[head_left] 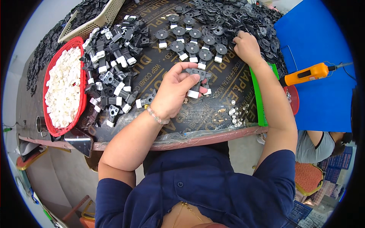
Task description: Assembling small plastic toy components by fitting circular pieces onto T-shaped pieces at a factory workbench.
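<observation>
With rows of finished round black discs with white clips (192, 47) laid at twelve o'clock, your left hand (173, 91) closes around a dark grey plastic bracket with a white end (197, 81) while your right hand (247, 47), fingers curled, picks in the loose black-disc heap (243, 19) at one o'clock, much still unassembled.

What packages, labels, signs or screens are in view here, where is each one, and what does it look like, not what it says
Printed board: the dark brown worktop under the parts, covered with rows of gold lettering.
Phone: lower left table edge beside the red basket, a dark rectangle with a shiny screen showing only glare.
Printed sheets: far lower right, blue with pale print.
No packages are visible.
</observation>
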Demonstrator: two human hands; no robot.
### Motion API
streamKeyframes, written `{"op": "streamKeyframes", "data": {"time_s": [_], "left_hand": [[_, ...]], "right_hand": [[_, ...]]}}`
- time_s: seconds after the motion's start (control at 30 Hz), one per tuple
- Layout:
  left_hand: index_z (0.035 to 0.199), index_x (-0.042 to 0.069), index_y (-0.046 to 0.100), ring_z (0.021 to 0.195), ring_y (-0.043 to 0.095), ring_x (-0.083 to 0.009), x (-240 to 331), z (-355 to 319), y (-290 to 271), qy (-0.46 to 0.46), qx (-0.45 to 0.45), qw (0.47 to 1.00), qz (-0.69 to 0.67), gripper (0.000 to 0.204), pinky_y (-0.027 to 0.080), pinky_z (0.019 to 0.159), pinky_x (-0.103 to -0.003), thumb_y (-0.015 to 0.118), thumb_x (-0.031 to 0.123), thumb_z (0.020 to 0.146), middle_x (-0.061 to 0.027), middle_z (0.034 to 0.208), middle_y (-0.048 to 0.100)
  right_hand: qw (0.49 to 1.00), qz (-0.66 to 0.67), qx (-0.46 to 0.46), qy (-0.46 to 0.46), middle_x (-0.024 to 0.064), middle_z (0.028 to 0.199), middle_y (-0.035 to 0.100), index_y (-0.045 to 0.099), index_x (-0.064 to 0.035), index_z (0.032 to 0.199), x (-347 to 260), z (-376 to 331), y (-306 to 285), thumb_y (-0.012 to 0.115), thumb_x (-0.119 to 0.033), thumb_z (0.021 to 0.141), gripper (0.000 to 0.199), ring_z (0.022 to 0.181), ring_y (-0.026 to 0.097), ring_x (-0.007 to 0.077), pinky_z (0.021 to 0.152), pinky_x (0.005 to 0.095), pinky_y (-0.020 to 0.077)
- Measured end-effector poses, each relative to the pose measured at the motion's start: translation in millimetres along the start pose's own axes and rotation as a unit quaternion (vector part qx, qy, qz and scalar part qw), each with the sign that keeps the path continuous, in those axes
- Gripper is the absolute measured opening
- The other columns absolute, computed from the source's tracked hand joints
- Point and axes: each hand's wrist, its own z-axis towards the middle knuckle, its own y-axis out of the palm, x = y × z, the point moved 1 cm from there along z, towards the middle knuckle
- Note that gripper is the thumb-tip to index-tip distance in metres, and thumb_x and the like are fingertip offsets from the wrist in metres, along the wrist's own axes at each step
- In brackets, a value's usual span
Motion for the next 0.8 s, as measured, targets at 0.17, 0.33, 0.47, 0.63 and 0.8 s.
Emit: {"op": "streamKeyframes", "data": {"time_s": [0.17,0.33,0.47,0.63,0.8], "left_hand": [[0.136,0.003,0.047,0.096,0.071,-0.0247,3,-1,5,0.002,0.016,1.0,-0.006,0.034,0.06,0.083,-0.037,0.054,0.012,0.103,-0.0201,0.117,0.067],[0.137,0.004,0.046,0.101,0.07,-0.0274,2,1,3,-0.002,0.006,0.997,-0.077,0.034,0.058,0.088,-0.039,0.049,0.014,0.105,-0.0187,0.119,0.065],[0.137,0.005,0.047,0.1,0.07,-0.0268,3,1,1,0.0,0.028,0.994,-0.102,0.032,0.058,0.088,-0.039,0.048,0.013,0.106,-0.016,0.117,0.065],[0.136,0.006,0.047,0.099,0.07,-0.0261,2,3,-2,0.009,0.014,0.993,-0.115,0.032,0.058,0.087,-0.039,0.05,0.014,0.105,-0.0148,0.118,0.065],[0.135,0.006,0.049,0.099,0.07,-0.0247,4,1,0,0.023,0.0,0.991,-0.129,0.031,0.059,0.087,-0.038,0.051,0.015,0.105,-0.0128,0.116,0.066]], "right_hand": [[0.949,0.241,0.047,0.197,0.0066,0.093,0.07,0.075,-0.0045,0.103,-1,-3,-16,0.065,-0.009,0.084,0.022,0.079,0.066,0.0193,0.071,0.0319,0.0509],[0.723,0.632,-0.048,0.274,0.0047,0.095,0.068,0.065,-0.0019,0.119,-47,-6,-72,0.063,-0.009,0.093,0.027,0.078,0.063,0.0093,0.069,0.0236,0.0479],[0.654,0.724,-0.082,0.202,0.0051,0.101,0.067,0.055,-0.0035,0.124,-90,-10,-96,0.06,-0.002,0.094,0.031,0.082,0.064,0.0101,0.07,0.0235,0.0493],[0.681,0.71,-0.086,0.156,0.0034,0.106,0.064,0.06,-0.0019,0.119,-119,-12,-119,0.061,0.0,0.094,0.025,0.084,0.062,0.0076,0.072,0.0226,0.0498],[0.785,0.609,-0.049,0.099,0.0059,0.119,0.061,0.072,0.0002,0.104,-128,-10,-129,0.069,-0.003,0.089,0.016,0.088,0.061,0.0067,0.074,0.0224,0.0506]]}}
